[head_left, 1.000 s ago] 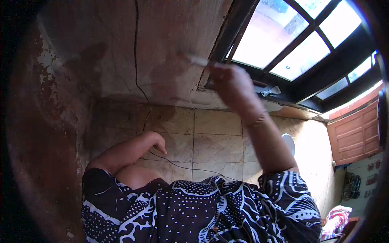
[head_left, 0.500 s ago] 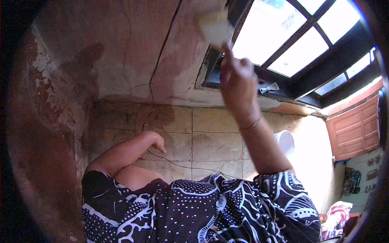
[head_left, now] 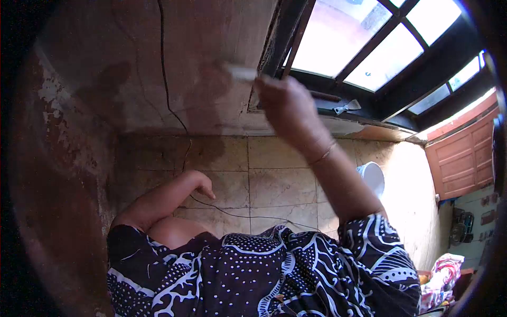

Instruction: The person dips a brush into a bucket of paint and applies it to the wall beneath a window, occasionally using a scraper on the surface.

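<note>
My right hand (head_left: 290, 108) is raised in front of the wall, left of the window. Its fingers are closed around a flat pale tool (head_left: 242, 72), seen nearly edge-on and smeared by motion, so its exact kind is unclear. The wall (head_left: 211, 31) behind it is brownish with patchy, uneven colour. My left hand (head_left: 205, 186) hangs loosely from a bent wrist beside my bare knee (head_left: 179, 231), with nothing in it. Its fingers point down and are partly hidden.
A dark cord (head_left: 166, 84) runs down the wall and across the tiled floor (head_left: 222, 185). On the windowsill lies a whitish scraper-like piece (head_left: 347, 107) beside a dark stick (head_left: 325, 96). A white bucket (head_left: 372, 178) stands at right, with patterned cloth (head_left: 443, 277) further down.
My right hand has moved left and down, turning the pale tool from broad side to edge. The view has shifted slightly. My left hand stays by the knee.
</note>
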Available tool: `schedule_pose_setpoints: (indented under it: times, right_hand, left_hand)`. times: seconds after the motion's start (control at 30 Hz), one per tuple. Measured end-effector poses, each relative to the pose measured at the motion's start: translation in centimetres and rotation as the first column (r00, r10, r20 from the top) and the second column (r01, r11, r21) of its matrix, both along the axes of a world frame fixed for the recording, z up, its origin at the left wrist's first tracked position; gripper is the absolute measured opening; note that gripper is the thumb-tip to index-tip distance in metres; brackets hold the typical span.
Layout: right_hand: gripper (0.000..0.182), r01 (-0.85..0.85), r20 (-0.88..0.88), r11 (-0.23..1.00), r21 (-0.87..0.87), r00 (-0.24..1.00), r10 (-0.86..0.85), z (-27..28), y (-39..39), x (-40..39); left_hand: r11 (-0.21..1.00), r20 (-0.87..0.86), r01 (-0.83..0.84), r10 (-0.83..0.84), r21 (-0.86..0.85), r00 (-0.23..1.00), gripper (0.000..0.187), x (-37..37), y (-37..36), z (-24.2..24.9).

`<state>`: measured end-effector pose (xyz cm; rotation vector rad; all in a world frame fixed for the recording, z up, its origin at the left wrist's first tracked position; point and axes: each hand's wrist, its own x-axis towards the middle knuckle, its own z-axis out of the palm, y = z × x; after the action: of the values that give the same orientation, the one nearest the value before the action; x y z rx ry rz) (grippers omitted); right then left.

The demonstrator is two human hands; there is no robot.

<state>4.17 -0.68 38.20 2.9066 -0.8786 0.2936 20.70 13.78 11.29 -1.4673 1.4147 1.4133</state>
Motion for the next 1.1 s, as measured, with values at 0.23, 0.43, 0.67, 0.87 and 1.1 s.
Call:
schedule_pose_setpoints:
  times: [0.23,0.43,0.67,0.87,1.1]
  right_hand:
    - [0.02,-0.047,0.761,0.975,-0.219,0.617,0.201,13.2,4.1,-0.2]
    - [0.042,0.02,0.604,0.986,-0.168,0.792,0.087,-1.3,-0.9,1.4]
    - [0.045,0.099,0.168,0.95,0.295,0.974,-0.154,-18.7,2.4,-3.1]
    - [0.022,0.095,0.119,0.672,0.735,0.957,-0.265,-17.4,1.0,-4.5]
    - [0.024,0.225,-0.022,0.811,0.54,0.967,-0.253,-10.7,-3.3,-0.6]
  left_hand:
    - [0.996,0.016,0.087,-0.087,-0.036,0.996,0.076,-0.4,0.2,0.3]
    - [0.992,0.021,0.107,-0.106,-0.066,0.994,0.073,-0.4,0.6,-0.5]
    - [0.997,0.018,0.067,-0.066,-0.045,0.998,0.071,0.0,1.7,-0.1]
    - [0.999,0.049,0.053,-0.052,-0.014,0.997,0.073,0.1,1.7,-0.8]
    - [0.999,0.005,-0.002,0.002,-0.054,1.0,0.073,-0.2,1.1,-0.2]
